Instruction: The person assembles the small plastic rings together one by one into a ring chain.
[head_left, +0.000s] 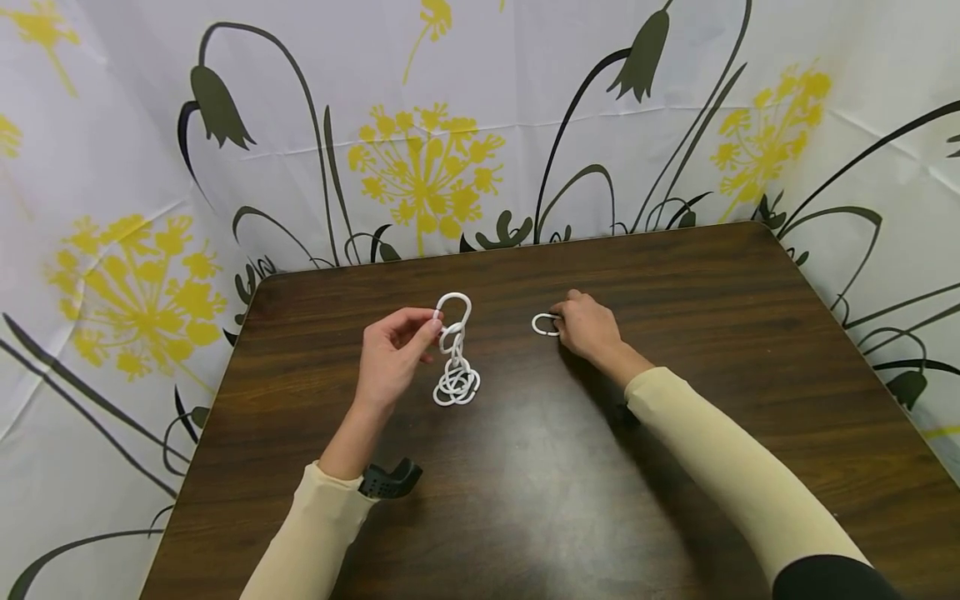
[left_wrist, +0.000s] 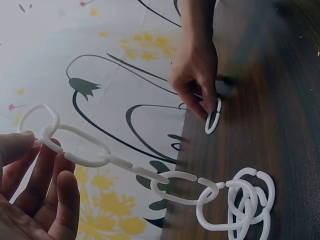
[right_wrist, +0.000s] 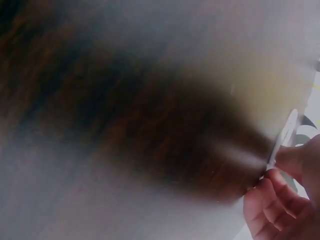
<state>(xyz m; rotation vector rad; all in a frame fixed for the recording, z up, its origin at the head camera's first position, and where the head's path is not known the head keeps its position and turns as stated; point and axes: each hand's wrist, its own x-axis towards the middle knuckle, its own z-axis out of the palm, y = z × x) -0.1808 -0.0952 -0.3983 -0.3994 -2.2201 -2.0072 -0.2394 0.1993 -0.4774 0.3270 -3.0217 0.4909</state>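
My left hand [head_left: 392, 352] pinches the top link of a white plastic chain [head_left: 455, 379] between thumb and fingertips. From there the chain hangs down, and its lower links lie heaped on the table. In the left wrist view several linked white ovals [left_wrist: 174, 187] trail from the fingertips to that heap. To the right, my right hand [head_left: 592, 328] pinches one separate white link [head_left: 542, 325] low at the tabletop. The right wrist view shows this loose link [right_wrist: 287, 135] edge-on between thumb and fingers, partly hidden by them.
Both hands work over a dark wood-grain table [head_left: 525, 467]. Behind its far edge hangs a white cloth [head_left: 480, 75] printed with yellow and green flowers. A black band [head_left: 390, 481] sits at the left wrist.
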